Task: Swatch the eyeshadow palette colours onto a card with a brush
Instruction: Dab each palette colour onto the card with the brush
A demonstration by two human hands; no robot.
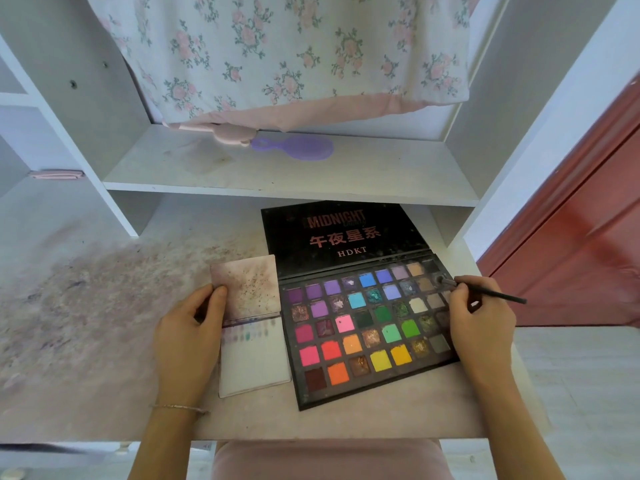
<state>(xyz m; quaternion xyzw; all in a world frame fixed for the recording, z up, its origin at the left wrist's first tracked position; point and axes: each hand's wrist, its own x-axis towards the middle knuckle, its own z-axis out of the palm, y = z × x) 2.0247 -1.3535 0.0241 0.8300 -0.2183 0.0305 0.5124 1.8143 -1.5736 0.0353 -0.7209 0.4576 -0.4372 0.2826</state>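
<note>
While the stained desk (104,341) carries everything, the open eyeshadow palette (367,327) lies right of centre, lid flat behind. Just left, touching it, lies the card (254,362): white, a few faint swatches near its top, a stained flap above. Left hand (188,337) holds the card's left edge, thumb on flap. Right hand (479,323) pinches the brush (485,289), tip on a far-right upper pan.
</note>
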